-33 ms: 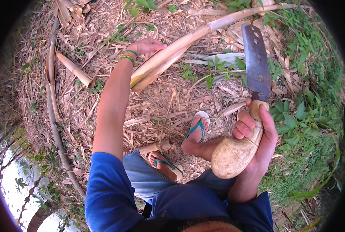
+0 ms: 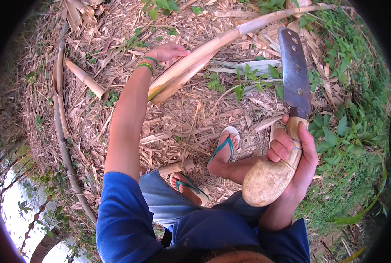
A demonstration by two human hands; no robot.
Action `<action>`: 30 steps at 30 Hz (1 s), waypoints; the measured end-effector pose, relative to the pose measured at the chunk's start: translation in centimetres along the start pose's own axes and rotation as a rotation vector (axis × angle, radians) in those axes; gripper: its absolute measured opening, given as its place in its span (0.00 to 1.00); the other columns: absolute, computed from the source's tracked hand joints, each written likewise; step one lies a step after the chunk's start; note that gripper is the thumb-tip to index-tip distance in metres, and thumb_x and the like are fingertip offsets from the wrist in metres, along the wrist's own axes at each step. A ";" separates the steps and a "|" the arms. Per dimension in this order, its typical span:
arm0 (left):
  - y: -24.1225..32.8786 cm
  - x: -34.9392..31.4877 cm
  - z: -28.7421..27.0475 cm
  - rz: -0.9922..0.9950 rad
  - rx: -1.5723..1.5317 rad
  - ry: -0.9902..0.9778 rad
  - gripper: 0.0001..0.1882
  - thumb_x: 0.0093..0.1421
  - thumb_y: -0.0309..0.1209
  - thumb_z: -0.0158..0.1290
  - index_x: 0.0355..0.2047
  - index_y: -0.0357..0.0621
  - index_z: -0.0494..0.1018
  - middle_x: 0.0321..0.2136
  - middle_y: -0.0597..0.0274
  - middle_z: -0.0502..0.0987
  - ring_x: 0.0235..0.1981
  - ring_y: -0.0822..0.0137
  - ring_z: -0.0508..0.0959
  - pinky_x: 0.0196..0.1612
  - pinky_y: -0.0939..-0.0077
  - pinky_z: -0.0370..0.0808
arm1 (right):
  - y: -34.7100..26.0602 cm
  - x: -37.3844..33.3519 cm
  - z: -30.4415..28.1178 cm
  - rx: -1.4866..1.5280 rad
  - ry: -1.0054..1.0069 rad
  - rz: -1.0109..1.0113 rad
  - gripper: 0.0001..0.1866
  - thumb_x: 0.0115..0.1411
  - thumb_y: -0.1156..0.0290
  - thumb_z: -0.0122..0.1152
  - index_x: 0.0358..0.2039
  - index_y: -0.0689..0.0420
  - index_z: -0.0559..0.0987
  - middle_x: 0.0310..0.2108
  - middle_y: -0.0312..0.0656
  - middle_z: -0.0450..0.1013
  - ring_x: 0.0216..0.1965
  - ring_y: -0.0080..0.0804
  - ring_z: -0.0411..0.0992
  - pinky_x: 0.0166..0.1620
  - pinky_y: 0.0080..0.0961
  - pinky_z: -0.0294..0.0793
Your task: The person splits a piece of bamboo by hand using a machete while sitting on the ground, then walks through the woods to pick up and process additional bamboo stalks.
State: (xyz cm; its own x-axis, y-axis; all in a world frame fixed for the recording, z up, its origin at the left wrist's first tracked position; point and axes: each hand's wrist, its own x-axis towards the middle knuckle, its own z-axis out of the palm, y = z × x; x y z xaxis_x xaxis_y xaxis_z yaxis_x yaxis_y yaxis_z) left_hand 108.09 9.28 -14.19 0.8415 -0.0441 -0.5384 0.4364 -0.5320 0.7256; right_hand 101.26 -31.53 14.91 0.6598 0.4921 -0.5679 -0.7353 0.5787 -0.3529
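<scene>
A long pale stalk (image 2: 203, 51), wrapped in dry husk, slants from the middle of the view to the far right. Its near end is cut and shows yellow and green. At the stalk's upper left edge my left hand (image 2: 170, 53) has its thumb and fingers closed on it; part of the fingers is hidden behind it. My right hand (image 2: 298, 162) grips a machete (image 2: 295, 65) by its wooden handle (image 2: 268, 182), which swells into a big rounded butt. The broad dark blade points up and away, with several round holes along it, apart from the stalk.
Dry leaf litter (image 2: 169, 125) covers the ground. A short cut stalk piece (image 2: 87, 79) and a long thin branch (image 2: 64, 153) lie at left. Green plants (image 2: 338, 131) grow at right. My feet in flip-flops (image 2: 224, 147) stand just below the stalk.
The machete and my right hand have shifted slightly to the right and down. My left hand and the stalk are almost where they were.
</scene>
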 end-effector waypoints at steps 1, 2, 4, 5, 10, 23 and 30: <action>0.3 0.2 -0.3 0.034 0.059 -0.024 0.30 0.58 0.60 0.54 0.43 0.47 0.81 0.35 0.63 0.80 0.35 0.67 0.73 0.45 0.69 0.71 | 0.2 -0.7 -0.3 0.072 -0.021 0.008 0.17 0.71 0.62 0.42 0.51 0.61 0.68 0.22 0.35 0.62 0.21 0.23 0.63 0.28 0.27 0.70; 1.6 -0.2 -0.3 0.029 0.165 0.004 0.26 0.60 0.54 0.53 0.43 0.44 0.80 0.39 0.56 0.81 0.39 0.60 0.77 0.48 0.67 0.73 | 1.1 -1.0 0.1 0.018 0.094 -0.093 0.16 0.71 0.63 0.42 0.49 0.63 0.67 0.20 0.32 0.59 0.18 0.21 0.60 0.25 0.23 0.67; 2.1 0.2 0.0 0.102 0.443 0.187 0.24 0.60 0.50 0.52 0.43 0.43 0.79 0.43 0.50 0.80 0.44 0.54 0.78 0.51 0.64 0.73 | 2.0 -1.4 0.1 0.001 0.143 -0.132 0.16 0.71 0.63 0.42 0.48 0.63 0.67 0.20 0.31 0.58 0.18 0.19 0.59 0.24 0.21 0.66; 2.2 0.2 0.2 0.136 0.576 0.283 0.22 0.61 0.48 0.51 0.43 0.42 0.79 0.44 0.47 0.80 0.46 0.51 0.79 0.52 0.63 0.73 | 1.4 -1.7 -0.5 0.035 0.076 -0.070 0.16 0.71 0.63 0.42 0.49 0.62 0.68 0.21 0.33 0.59 0.19 0.21 0.61 0.26 0.23 0.68; -2.9 0.8 -2.7 -0.092 0.702 0.364 0.18 0.57 0.34 0.48 0.42 0.37 0.79 0.47 0.42 0.78 0.50 0.48 0.78 0.54 0.60 0.74 | 2.2 -2.4 -1.4 -0.011 -0.032 -0.015 0.15 0.71 0.63 0.44 0.50 0.60 0.69 0.21 0.35 0.61 0.20 0.24 0.63 0.28 0.26 0.69; -14.5 -7.4 -7.5 -0.988 0.355 0.452 0.30 0.57 0.43 0.58 0.61 0.52 0.69 0.64 0.60 0.66 0.63 0.55 0.68 0.61 0.48 0.65 | 3.6 -1.4 -2.7 -0.194 0.151 0.014 0.13 0.69 0.64 0.49 0.49 0.56 0.68 0.22 0.36 0.64 0.21 0.25 0.65 0.28 0.26 0.71; -10.0 -20.1 -6.9 -0.554 0.646 1.045 0.32 0.57 0.54 0.56 0.57 0.51 0.70 0.54 0.47 0.72 0.57 0.46 0.70 0.57 0.45 0.66 | 9.0 2.4 -4.0 -0.416 0.107 0.019 0.10 0.66 0.65 0.57 0.41 0.55 0.68 0.21 0.38 0.66 0.21 0.27 0.67 0.26 0.27 0.70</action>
State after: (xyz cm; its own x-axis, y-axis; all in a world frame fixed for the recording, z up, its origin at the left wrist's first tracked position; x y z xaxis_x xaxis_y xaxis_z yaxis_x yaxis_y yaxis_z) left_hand 88.98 21.31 -7.64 0.5778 0.8109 0.0929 0.8121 -0.5825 0.0343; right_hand 95.60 -27.71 7.36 0.6419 0.4171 -0.6435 -0.7615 0.2477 -0.5990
